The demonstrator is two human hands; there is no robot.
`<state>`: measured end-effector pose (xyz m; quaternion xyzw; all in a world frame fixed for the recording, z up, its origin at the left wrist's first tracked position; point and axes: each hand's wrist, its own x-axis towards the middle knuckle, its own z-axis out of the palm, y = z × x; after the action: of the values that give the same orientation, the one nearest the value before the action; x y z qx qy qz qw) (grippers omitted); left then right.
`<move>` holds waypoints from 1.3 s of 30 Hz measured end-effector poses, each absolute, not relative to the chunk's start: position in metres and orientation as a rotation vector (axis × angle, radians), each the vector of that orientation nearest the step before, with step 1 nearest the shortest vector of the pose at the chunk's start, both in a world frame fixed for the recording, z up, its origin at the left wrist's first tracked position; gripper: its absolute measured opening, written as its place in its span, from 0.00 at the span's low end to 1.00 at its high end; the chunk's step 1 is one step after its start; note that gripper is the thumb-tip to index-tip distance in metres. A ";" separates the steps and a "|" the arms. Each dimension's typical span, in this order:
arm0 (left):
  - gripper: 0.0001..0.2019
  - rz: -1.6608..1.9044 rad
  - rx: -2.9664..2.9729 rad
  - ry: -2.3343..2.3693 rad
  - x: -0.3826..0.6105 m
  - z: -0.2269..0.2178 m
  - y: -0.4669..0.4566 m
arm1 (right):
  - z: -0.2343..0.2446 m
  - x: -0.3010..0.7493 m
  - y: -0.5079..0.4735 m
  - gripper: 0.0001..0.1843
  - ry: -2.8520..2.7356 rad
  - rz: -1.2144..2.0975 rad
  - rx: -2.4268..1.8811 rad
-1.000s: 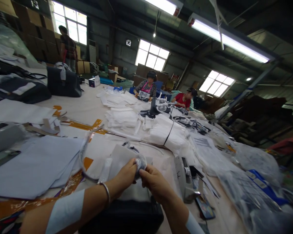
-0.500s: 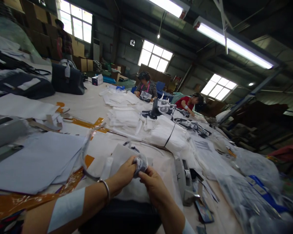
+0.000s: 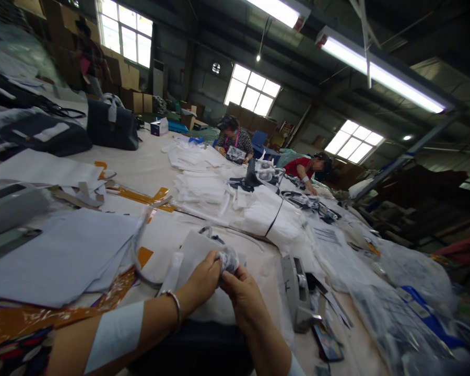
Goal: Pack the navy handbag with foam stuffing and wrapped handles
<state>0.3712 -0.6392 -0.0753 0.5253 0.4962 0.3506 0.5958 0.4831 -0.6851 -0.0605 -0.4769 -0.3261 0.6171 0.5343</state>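
Observation:
A dark handbag [image 3: 191, 347] stands right in front of me, its upper part covered by a white packing sheet [image 3: 191, 248]. Above it rises a handle wrapped in thin white film [image 3: 230, 255]. My left hand [image 3: 204, 277] is closed on the wrapped handle from the left, thumb on top. From the right, my right hand [image 3: 243, 295] pinches the same wrapping, its fingertips close to the left ones. Exactly what lies between the fingertips is hidden. A grey tape dispenser [image 3: 295, 292] sits to the right of my right hand.
Grey-white paper sheets [image 3: 62, 256] lie at left beside another grey dispenser [image 3: 13, 214]. A tied white bundle [image 3: 272, 214] lies beyond my hands. Finished dark bags [image 3: 112, 125] stand far left. Clear plastic bags [image 3: 411, 271] cover the right side. Two co-workers [image 3: 235, 141] work across the table.
Both hands stay at the wrapped handle, with only small finger shifts. The view has tilted slightly. The person standing at the back left has moved and turned.

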 end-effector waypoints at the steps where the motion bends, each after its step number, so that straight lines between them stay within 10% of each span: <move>1: 0.11 0.785 1.207 1.154 0.371 -0.075 -0.639 | -0.061 0.483 -0.685 0.21 -0.810 1.451 -1.180; 39: 0.09 0.579 1.516 1.112 0.373 -0.051 -0.588 | -0.065 0.537 -0.658 0.09 -1.164 1.312 -1.139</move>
<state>0.3727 -0.5885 -0.0509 0.6416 0.4705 0.2449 0.5541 0.5373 -0.6584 -0.0655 -0.4711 -0.4817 0.5428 0.5014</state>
